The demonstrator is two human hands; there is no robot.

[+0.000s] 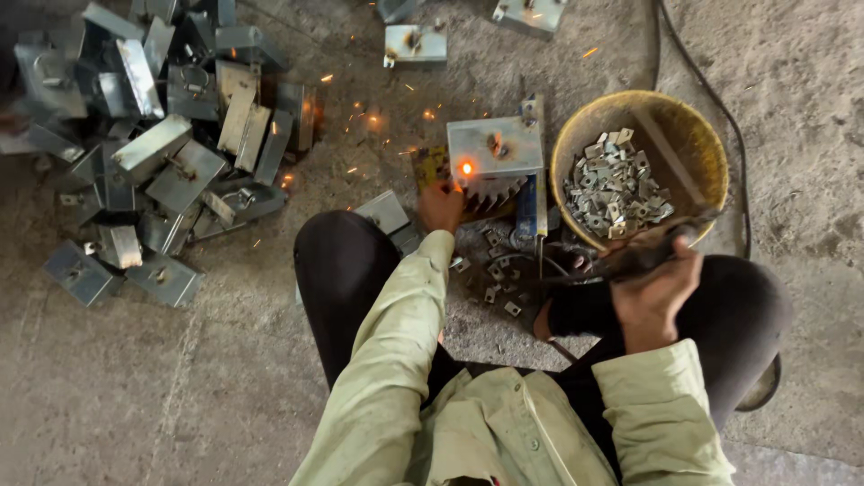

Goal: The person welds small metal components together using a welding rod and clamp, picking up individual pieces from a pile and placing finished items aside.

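Observation:
A grey metal box (493,147) stands on the concrete floor in front of me, with a bright orange glow (466,167) at its lower left corner and sparks flying off to the left. My left hand (440,205) rests just below that glow, at the box's edge; whether it grips anything is hidden. My right hand (655,297) is shut on a dark tool handle (641,256), which lies across my right knee toward the box. I am squatting, in a pale green shirt.
A heap of similar grey metal boxes (162,153) lies at the left. A yellow basin (693,135) of small metal brackets stands at the right. Loose brackets (493,283) lie between my knees. A black cable (720,108) curves round the basin.

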